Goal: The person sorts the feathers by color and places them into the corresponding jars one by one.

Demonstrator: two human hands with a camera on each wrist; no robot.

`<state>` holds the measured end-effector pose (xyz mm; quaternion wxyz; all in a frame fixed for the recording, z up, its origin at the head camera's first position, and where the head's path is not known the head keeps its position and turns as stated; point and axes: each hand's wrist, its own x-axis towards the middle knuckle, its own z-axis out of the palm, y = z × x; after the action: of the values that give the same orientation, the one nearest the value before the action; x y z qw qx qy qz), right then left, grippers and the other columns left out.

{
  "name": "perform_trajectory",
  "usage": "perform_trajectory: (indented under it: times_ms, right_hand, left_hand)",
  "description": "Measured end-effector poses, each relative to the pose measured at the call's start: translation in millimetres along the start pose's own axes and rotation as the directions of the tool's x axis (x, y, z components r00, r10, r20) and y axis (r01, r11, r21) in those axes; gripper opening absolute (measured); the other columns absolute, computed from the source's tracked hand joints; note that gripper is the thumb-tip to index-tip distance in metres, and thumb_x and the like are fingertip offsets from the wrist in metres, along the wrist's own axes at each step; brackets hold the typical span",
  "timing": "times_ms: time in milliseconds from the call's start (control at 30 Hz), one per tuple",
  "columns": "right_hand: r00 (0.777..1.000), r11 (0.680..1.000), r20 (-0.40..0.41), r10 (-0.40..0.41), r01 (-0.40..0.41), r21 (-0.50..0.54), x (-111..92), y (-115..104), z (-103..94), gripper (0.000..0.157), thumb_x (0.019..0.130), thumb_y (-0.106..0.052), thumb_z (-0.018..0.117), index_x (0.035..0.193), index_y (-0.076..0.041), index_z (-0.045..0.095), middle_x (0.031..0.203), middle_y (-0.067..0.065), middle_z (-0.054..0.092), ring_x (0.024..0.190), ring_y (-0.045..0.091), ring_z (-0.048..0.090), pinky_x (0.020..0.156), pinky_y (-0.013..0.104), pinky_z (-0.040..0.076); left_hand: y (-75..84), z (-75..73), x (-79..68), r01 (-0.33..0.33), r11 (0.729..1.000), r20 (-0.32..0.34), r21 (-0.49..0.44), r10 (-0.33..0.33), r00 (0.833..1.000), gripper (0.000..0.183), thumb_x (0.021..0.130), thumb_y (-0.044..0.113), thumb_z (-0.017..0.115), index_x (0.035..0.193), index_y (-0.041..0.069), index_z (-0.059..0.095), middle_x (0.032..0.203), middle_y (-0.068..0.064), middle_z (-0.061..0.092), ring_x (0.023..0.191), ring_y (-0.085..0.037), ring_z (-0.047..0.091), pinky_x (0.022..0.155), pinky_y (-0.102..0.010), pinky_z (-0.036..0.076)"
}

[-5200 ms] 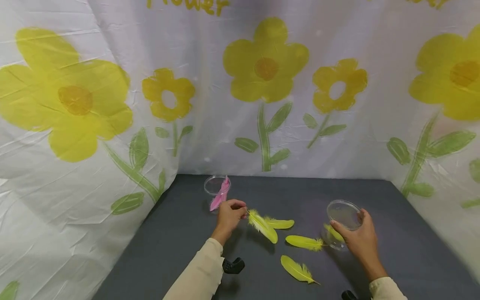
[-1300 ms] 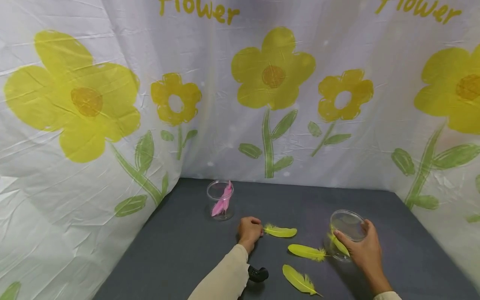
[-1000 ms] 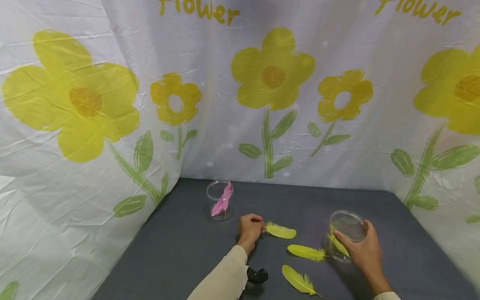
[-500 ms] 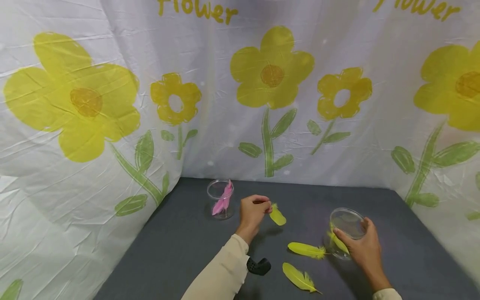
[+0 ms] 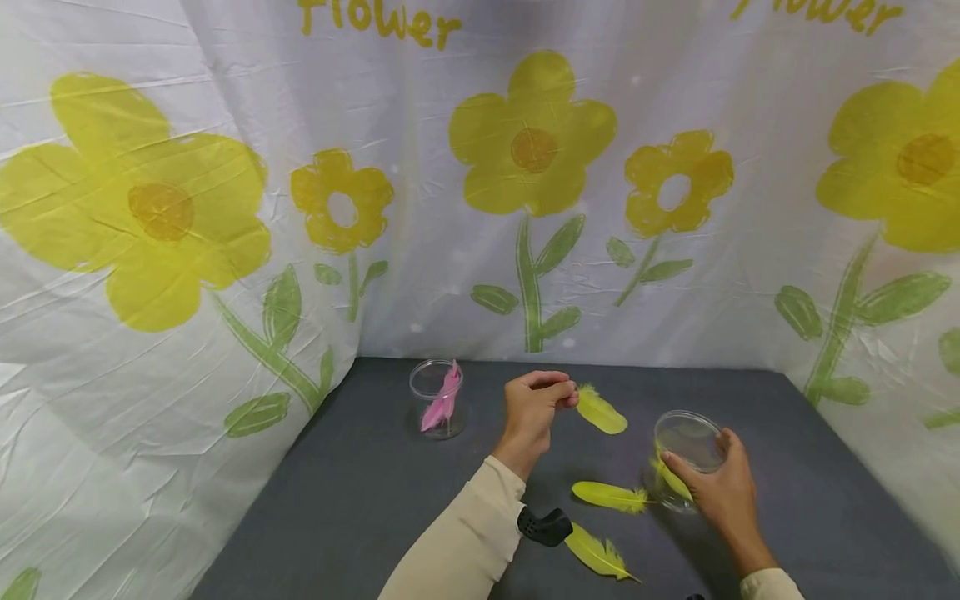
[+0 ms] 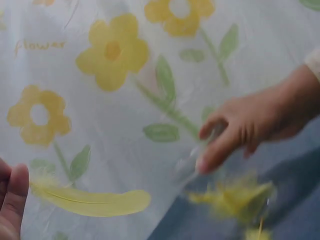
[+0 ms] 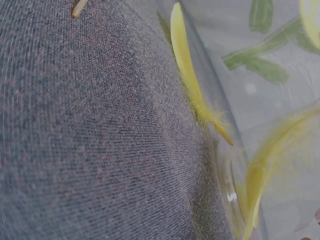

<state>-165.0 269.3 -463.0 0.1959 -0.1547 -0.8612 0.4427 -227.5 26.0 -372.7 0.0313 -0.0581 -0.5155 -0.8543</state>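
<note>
My left hand point(image 5: 532, 412) pinches a yellow feather point(image 5: 602, 412) by its quill end, raised above the table. In the left wrist view this feather point(image 6: 100, 202) lies sideways from the fingertips. My right hand point(image 5: 722, 487) grips a clear plastic cup point(image 5: 688, 440) by its side, thumb at the near wall. Through the wall shows at least one yellow feather point(image 5: 672, 480); the exact number is unclear. Two more yellow feathers lie on the table, one feather point(image 5: 609, 497) beside the cup and another feather point(image 5: 596, 552) nearer, partly behind the left wrist's black device point(image 5: 545, 527).
A second clear cup point(image 5: 430, 381) stands at the back left with pink feathers point(image 5: 442, 400) leaning in it. The dark grey table point(image 5: 337, 508) ends at a white curtain point(image 5: 420, 292) printed with yellow flowers.
The left hand picked up a yellow feather from the table, lifted it and carried it right toward the cup. An earlier held feather left its fingers. The right hand stays on the cup.
</note>
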Motion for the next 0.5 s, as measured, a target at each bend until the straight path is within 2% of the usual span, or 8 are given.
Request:
perform_trajectory:
  times_ms: [200,500]
  right_hand:
    - [1.000,1.000,0.000,-0.005,0.005,0.011,0.9,0.0,-0.8,0.114,0.077,-0.046,0.079,0.151,0.004,0.009,0.149,0.032,0.024,0.134,0.048,0.026,0.098,0.066,0.025]
    - [1.000,1.000,0.006,-0.009,0.009,0.017,1.0,0.0,0.0,0.115,0.076,-0.046,0.080,0.151,0.004,0.008,0.147,0.033,0.024,0.132,0.049,0.027,0.098,0.066,0.026]
  left_hand:
    - [-1.8,29.9,-5.8,0.034,0.995,-0.005,-0.093,-0.035,0.999,0.009,0.078,-0.014,0.071,0.084,-0.007,0.069,0.081,-0.020,0.064,0.063,-0.022,0.066,0.065,-0.035,0.056]
    - [-27.6,62.5,-15.0,0.076,0.987,-0.027,-0.142,-0.080,0.996,0.009,0.078,-0.013,0.071,0.082,-0.006,0.069,0.080,-0.020,0.065,0.063,-0.023,0.066,0.064,-0.036,0.056]
